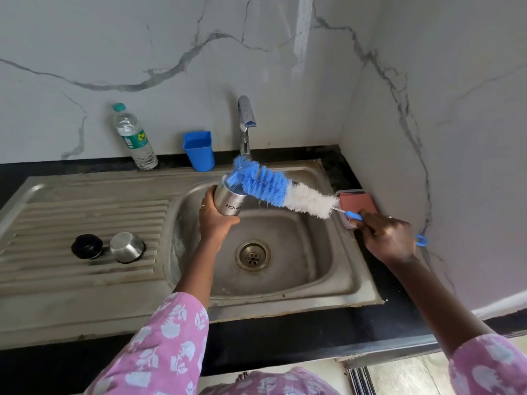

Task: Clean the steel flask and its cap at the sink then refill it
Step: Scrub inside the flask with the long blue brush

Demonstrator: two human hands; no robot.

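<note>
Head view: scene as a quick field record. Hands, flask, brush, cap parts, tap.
left hand: grips steel flask, tilted over the sink
right hand: grips bottle brush by its blue handle
brush position: bristles lie across the flask's mouth, mostly outside it
cap parts: black stopper and steel cap side by side on the drainboard, off the flask
tap: no water visible
behind sink: plastic water bottle, blue cup
right of sink: pink sponge
</note>
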